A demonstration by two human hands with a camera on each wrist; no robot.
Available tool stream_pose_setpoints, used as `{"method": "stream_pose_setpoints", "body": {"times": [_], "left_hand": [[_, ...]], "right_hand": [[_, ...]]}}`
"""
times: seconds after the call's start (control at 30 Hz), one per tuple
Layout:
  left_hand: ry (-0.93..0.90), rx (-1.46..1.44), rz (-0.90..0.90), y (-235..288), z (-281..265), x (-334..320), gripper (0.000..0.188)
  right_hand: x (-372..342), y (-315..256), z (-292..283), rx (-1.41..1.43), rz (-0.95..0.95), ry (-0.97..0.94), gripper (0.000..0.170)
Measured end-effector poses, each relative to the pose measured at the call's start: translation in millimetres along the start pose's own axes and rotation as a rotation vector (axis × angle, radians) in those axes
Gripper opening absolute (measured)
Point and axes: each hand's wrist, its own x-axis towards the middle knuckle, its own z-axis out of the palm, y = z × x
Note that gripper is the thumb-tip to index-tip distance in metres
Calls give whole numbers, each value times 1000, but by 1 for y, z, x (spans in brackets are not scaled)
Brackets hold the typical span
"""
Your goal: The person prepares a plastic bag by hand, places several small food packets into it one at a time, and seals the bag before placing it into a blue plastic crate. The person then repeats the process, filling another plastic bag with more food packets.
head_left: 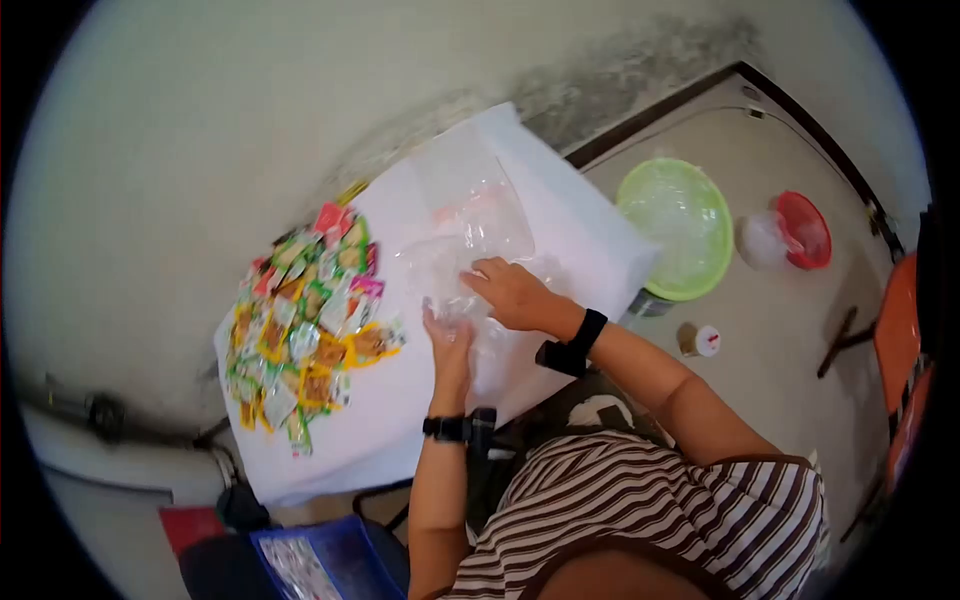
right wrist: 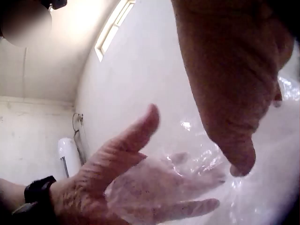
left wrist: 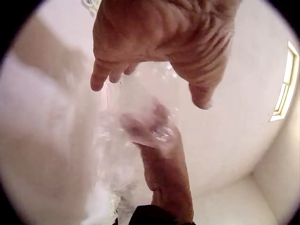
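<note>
Clear plastic film (head_left: 478, 345) lies crumpled around both hands on the white-covered table. My left hand (head_left: 452, 345) touches it with fingers apart; in the right wrist view the film lies across the spread fingers of the left hand (right wrist: 136, 187), thumb raised. My right hand (head_left: 512, 295) is just beside it, fingers extended over the film. The left wrist view has the left hand (left wrist: 164, 37) large at the top and the right hand (left wrist: 157, 136) seen through shiny film. Flat clear bags (head_left: 470, 190) lie beyond the hands.
Many colourful small packets (head_left: 310, 320) are spread over the left part of the white-covered table (head_left: 400, 430). To the right on the floor stand a green tub (head_left: 680, 230) holding clear plastic, a red basin (head_left: 803, 230) and a small jar (head_left: 700, 340). An orange chair (head_left: 897, 315) is at the far right.
</note>
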Motion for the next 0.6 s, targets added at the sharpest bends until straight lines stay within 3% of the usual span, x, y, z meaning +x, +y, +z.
{"method": "stream_pose_setpoints", "body": {"times": [0.07,0.1,0.17,0.2,0.37,0.43,0.5,0.6], "left_hand": [[230,24,-98,-8,3,7,63],[252,-3,-75,-6,-30,25,63],[389,-192,-75,-18,-63,36,39],[409,-157,16,-8,-87,41,25],[495,-210,98,5,-137,23,25],[475,-150,198,27,-146,13,29],[557,-145,195,41,-149,4,32],[699,-132,204,45,-176,-4,34]], "right_hand": [[-1,15,14,-218,-115,-5,69],[21,1,24,-243,-142,-24,69],[19,-5,23,-303,-71,8,69],[35,-1,29,-277,-81,15,69],[48,17,29,-324,-77,14,70],[59,1,23,-452,-264,197,75],[71,-15,19,-487,-253,127,74],[74,-18,24,-496,-19,77,80]]}}
